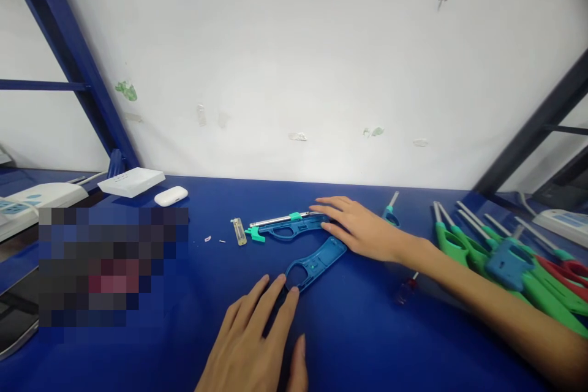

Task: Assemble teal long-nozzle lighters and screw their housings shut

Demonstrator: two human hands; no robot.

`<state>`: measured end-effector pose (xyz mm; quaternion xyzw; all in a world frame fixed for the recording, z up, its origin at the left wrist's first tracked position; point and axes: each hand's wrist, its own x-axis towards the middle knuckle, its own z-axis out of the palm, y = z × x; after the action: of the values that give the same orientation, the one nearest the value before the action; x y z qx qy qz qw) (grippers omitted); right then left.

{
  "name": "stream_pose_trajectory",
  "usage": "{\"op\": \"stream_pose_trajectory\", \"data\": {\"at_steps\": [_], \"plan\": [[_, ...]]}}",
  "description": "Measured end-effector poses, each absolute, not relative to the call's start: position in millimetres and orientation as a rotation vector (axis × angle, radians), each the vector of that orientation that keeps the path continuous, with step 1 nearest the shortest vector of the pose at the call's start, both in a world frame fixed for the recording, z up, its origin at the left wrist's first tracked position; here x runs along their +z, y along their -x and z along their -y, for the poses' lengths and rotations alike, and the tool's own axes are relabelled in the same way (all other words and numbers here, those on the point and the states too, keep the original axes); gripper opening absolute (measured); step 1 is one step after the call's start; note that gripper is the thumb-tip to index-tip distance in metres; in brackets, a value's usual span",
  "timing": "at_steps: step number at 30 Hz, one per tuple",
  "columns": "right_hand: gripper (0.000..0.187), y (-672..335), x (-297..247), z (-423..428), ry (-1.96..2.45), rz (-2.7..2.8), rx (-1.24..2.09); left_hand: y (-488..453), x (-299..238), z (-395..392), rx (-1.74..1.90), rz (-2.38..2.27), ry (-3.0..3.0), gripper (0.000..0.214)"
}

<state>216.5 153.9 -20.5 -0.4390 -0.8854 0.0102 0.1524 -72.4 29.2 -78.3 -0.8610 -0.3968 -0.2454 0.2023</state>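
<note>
My right hand [362, 228] lies flat and open on the blue table [367, 331], its fingertips resting on an opened blue lighter body [294, 226] with a metal tube and a teal trigger. A loose blue shell half [316, 263] lies just in front of it. My left hand [260, 337] is open, fingers stretched out, with the fingertips touching the near end of that shell half. A small clear fuel part [238, 231] lies left of the lighter body.
Several green, blue and red long-nosed lighters [505, 257] are piled at the right. A red-handled screwdriver [407, 289] lies under my right forearm. A white earbud case [171, 196] and white box [131, 181] sit at the back left. A blurred patch covers the left.
</note>
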Motion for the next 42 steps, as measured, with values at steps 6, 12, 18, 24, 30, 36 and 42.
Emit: {"op": "stream_pose_trajectory", "data": {"at_steps": [6,12,18,24,30,36,42], "plan": [[0.041,-222.9,-23.3,-162.1,1.166,2.605,0.120,70.4,-76.1,-28.1,-0.680,1.125,2.422,0.047],[0.036,-223.6,-20.9,-162.5,1.146,2.585,0.127,71.1,-76.4,-27.7,-0.662,1.125,2.425,0.048],[0.036,-225.6,-20.2,-160.6,1.177,2.567,0.146,72.0,-76.1,-27.7,-0.670,1.127,2.434,0.048],[0.037,-226.3,-20.6,-159.3,1.173,2.564,0.118,72.2,-75.6,-28.4,-0.699,1.133,2.439,0.048],[0.038,-229.6,-19.4,-160.4,1.161,2.554,0.021,69.8,-73.9,-27.4,-0.668,1.105,2.431,0.047],[0.036,-239.0,-24.5,-169.3,1.206,2.588,-0.079,71.2,-74.7,-26.9,-0.665,1.096,2.440,0.046],[0.034,-240.7,-21.1,-170.5,1.264,2.612,-0.152,71.8,-74.8,-27.4,-0.661,1.097,2.439,0.046]]}}
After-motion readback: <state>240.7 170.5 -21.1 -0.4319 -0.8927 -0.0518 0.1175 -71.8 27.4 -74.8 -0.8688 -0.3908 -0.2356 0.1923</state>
